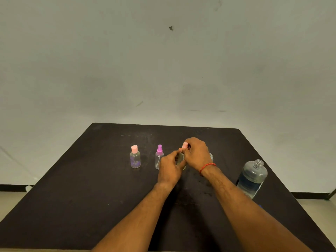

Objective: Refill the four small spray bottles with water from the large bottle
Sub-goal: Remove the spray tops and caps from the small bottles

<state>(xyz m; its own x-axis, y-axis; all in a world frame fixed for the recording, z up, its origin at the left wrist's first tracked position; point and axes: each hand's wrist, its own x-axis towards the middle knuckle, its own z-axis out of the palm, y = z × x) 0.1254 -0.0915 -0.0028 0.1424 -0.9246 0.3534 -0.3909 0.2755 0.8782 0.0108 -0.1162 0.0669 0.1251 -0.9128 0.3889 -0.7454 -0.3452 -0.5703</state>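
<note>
Hands meet on the third bottle (181, 159), mid-table (81, 188). Left hand (169, 170) wraps its fingers round the body, and right hand (197, 155) pinches the cap (185, 145) from above. The cap is being twisted, I judge; on or off, cannot tell. Pink bottle (135, 158) and sprayer (159, 157) stand capped at 9 o'clock of the hands, apart from each other. Fourth bottle (211, 157) peeks out at 3 o'clock, just behind the right wrist, and looks uncapped. Large bottle (252, 177) stands open and part full at 4 o'clock, near the table's right edge.

Risks:
- The right wrist pulling back could clip the fourth bottle and tip it.
- A right forearm swing could knock the open large bottle, causing a spill.
- A stiff cap could make the third bottle spin or slip in the left grip.
- A hard squeeze could push water out; fill level hidden.
</note>
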